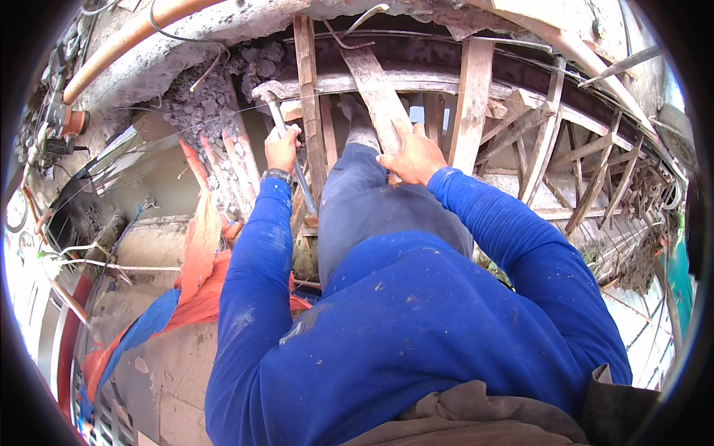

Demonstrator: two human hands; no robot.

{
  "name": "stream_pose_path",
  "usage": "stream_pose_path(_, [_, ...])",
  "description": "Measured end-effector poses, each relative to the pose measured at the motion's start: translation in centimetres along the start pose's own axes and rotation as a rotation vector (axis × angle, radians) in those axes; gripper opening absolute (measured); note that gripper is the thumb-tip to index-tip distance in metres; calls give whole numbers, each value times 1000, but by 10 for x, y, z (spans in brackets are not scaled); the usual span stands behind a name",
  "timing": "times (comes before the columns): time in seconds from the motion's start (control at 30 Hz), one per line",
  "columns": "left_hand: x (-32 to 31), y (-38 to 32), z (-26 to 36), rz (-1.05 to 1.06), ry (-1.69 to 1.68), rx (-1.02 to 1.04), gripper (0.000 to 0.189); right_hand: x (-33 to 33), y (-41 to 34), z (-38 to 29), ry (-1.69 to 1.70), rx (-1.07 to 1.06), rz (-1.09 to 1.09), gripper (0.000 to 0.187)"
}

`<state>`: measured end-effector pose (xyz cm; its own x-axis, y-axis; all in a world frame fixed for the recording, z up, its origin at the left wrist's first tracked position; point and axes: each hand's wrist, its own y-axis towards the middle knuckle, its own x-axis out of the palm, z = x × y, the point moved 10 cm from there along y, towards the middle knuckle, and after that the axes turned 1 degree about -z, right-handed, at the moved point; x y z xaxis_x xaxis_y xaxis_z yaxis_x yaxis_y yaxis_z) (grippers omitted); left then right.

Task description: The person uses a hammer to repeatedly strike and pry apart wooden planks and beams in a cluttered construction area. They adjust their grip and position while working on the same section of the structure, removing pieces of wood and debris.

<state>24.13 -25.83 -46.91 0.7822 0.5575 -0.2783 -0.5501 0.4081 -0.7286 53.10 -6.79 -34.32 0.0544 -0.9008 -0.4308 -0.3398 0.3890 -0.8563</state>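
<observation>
My left hand is closed around the shaft of a claw hammer. Its dusty head points up and away from me, and the handle end hangs below my fist. With my right hand I grip the lower end of a rough wooden plank, fingers over its right edge and thumb towards its near end. The plank slopes away from me, its far end under the concrete edge. One of my legs reaches forward between the timbers, the foot partly hidden by the plank.
Upright timber props stand under the broken concrete edge. Bent rebar sticks out above the plank. Concrete rubble lies to the left, near torn orange and blue sheeting. A thin wire crosses before my hands. Wooden braces continue rightward.
</observation>
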Motion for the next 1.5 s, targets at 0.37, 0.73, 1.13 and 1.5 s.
stream_pose_path(0.37, [-3,-19,14,32,-209,-44,12,4,-3,-2,-6,6,6,103])
stream_pose_path(0.73, [37,-91,32,-169,-263,-112,8,0,-5,-2,5,-1,-7,102])
stream_pose_path(1.13, [-8,-139,50,-83,350,-22,22,11,6,7,36,-82,9,97])
stream_pose_path(1.5, [-19,-157,154,-134,673,354,31,-2,-6,9,152,-65,14,89])
